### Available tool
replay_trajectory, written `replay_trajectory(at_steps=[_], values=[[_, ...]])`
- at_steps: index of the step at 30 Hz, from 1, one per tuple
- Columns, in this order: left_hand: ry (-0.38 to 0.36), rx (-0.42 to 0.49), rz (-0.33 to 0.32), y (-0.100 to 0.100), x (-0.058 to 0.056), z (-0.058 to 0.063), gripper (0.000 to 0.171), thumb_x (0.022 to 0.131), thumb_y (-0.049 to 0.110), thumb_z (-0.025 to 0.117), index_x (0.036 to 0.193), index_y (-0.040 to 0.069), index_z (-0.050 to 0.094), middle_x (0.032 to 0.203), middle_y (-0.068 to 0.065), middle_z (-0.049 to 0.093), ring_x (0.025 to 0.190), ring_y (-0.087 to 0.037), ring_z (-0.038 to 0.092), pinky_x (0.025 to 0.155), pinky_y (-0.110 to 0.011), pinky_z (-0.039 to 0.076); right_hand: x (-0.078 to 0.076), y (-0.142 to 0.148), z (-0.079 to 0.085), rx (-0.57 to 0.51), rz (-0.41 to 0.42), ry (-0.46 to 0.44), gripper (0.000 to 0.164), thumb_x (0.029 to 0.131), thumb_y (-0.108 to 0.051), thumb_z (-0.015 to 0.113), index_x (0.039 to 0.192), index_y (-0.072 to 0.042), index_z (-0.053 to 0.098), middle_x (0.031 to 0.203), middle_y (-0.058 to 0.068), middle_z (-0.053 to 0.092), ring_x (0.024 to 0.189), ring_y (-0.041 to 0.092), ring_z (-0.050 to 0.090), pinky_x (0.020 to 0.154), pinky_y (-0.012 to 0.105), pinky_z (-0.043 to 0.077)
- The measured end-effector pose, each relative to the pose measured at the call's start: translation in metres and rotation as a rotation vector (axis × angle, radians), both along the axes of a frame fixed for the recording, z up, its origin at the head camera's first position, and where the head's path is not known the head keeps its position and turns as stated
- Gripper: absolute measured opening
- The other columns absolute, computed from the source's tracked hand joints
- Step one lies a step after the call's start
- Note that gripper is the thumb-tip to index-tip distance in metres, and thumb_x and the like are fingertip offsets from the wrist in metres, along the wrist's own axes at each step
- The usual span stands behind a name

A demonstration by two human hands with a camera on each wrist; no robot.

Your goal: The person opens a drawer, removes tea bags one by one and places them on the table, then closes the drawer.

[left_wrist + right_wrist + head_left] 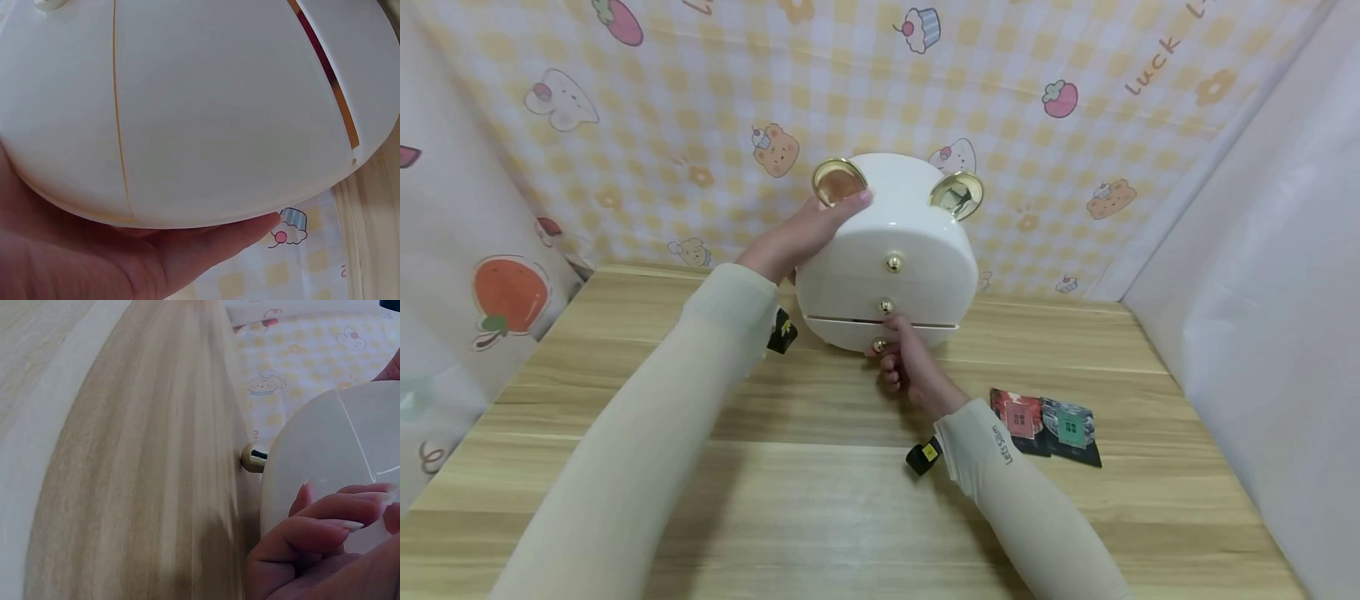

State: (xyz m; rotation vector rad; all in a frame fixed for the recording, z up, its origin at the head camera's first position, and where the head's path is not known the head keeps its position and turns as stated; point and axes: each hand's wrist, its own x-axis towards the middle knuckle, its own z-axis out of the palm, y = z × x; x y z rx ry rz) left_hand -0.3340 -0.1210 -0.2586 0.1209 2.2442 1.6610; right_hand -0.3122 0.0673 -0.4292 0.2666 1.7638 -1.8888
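A white rounded drawer box (pixel 917 250) with gold ears and gold knobs stands against the back cloth. My left hand (pixel 808 237) rests along its left side, thumb on top beside the left ear (pixel 838 182). In the left wrist view, a straight finger (pixel 231 244) of that hand lies along the box's edge. The bottom drawer (pixel 842 333) sits slightly out, with a narrow gap above it. My right hand (pixel 913 362) pinches its gold knob (pixel 880 343) between thumb and finger, the other fingers curled. Something dark red (pixel 317 47) shows through the gap.
Two small printed packets, one red (pixel 1021 421) and one green and dark (pixel 1071 429), lie right of my right forearm on the wooden table (pixel 820 508). Behind the box hangs a yellow checked cloth (pixel 700 100). White sheeting (pixel 1262 208) closes the right side.
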Motion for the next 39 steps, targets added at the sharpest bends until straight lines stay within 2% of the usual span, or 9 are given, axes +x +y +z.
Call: replay_trajectory(at_steps=[9, 16, 20, 22, 24, 27, 31, 39], values=[[-0.002, -0.003, -0.004, -0.002, 0.002, 0.002, 0.067, 0.091, 0.064, 0.045, 0.147, 0.03, 0.029, 0.114, -0.013, 0.062, 0.096, -0.029, 0.067, 0.078, -0.047, 0.054, 0.002, 0.0, 0.001, -0.004, 0.012, 0.005, 0.046, 0.083, -0.044, 0.048, 0.088, -0.001, 0.063, 0.051, -0.005, 0.042, 0.045, 0.009, 0.032, 0.044, 0.023, 0.023], [0.022, 0.004, 0.022, -0.005, -0.015, -0.015, 0.071, 0.084, 0.072, 0.049, 0.143, 0.034, 0.035, 0.114, -0.011, 0.062, 0.098, -0.029, 0.067, 0.076, -0.045, 0.055, 0.008, 0.003, -0.002, -0.008, 0.021, 0.024, 0.042, 0.086, -0.043, 0.048, 0.088, -0.003, 0.062, 0.06, -0.001, 0.051, 0.046, 0.009, 0.033, 0.044, 0.023, 0.024], [0.008, -0.027, 0.037, -0.006, -0.02, -0.019, 0.082, 0.08, 0.076, 0.049, 0.148, 0.036, 0.026, 0.117, -0.01, 0.06, 0.1, -0.028, 0.065, 0.076, -0.045, 0.054, 0.013, 0.004, -0.003, -0.028, 0.019, 0.032, 0.038, 0.086, -0.041, 0.048, 0.088, -0.005, 0.061, 0.067, 0.002, 0.055, 0.047, 0.009, 0.032, 0.044, 0.023, 0.024], [-0.007, -0.037, 0.043, -0.006, -0.018, -0.017, 0.088, 0.08, 0.077, 0.049, 0.151, 0.037, 0.017, 0.117, -0.01, 0.059, 0.101, -0.028, 0.064, 0.075, -0.045, 0.055, 0.015, 0.004, -0.004, -0.031, 0.019, 0.031, 0.038, 0.086, -0.041, 0.049, 0.087, -0.005, 0.061, 0.065, 0.002, 0.054, 0.047, 0.01, 0.032, 0.044, 0.023, 0.024], [-0.024, -0.047, 0.046, -0.007, -0.016, -0.016, 0.091, 0.08, 0.077, 0.049, 0.152, 0.033, 0.016, 0.117, -0.011, 0.058, 0.102, -0.028, 0.064, 0.074, -0.044, 0.055, 0.017, 0.004, -0.004, -0.023, 0.025, 0.033, 0.039, 0.087, -0.042, 0.048, 0.086, -0.005, 0.062, 0.061, 0.001, 0.05, 0.046, 0.01, 0.032, 0.043, 0.023, 0.024], [-0.037, -0.045, 0.041, -0.006, -0.014, -0.013, 0.09, 0.081, 0.076, 0.049, 0.151, 0.03, 0.017, 0.117, -0.012, 0.058, 0.102, -0.029, 0.064, 0.074, -0.044, 0.055, 0.021, 0.005, -0.004, -0.009, 0.034, 0.035, 0.042, 0.087, -0.043, 0.047, 0.086, -0.004, 0.063, 0.056, -0.001, 0.046, 0.045, 0.01, 0.032, 0.042, 0.023, 0.024], [-0.047, -0.052, 0.037, -0.006, -0.013, -0.012, 0.089, 0.08, 0.077, 0.048, 0.15, 0.028, 0.02, 0.118, -0.011, 0.058, 0.103, -0.028, 0.063, 0.075, -0.044, 0.055, 0.028, 0.007, -0.004, 0.002, 0.043, 0.032, 0.042, 0.087, -0.043, 0.048, 0.089, -0.004, 0.064, 0.059, -0.001, 0.048, 0.047, 0.009, 0.032, 0.043, 0.023, 0.025], [-0.042, -0.029, 0.019, -0.008, -0.024, -0.02, 0.086, 0.073, 0.082, 0.052, 0.141, 0.033, 0.033, 0.118, -0.011, 0.06, 0.101, -0.029, 0.066, 0.076, -0.047, 0.054, 0.04, 0.011, -0.004, 0.017, 0.092, 0.018, 0.049, 0.088, -0.045, 0.048, 0.095, 0.0, 0.065, 0.053, -0.003, 0.038, 0.046, 0.01, 0.031, 0.042, 0.023, 0.026]])
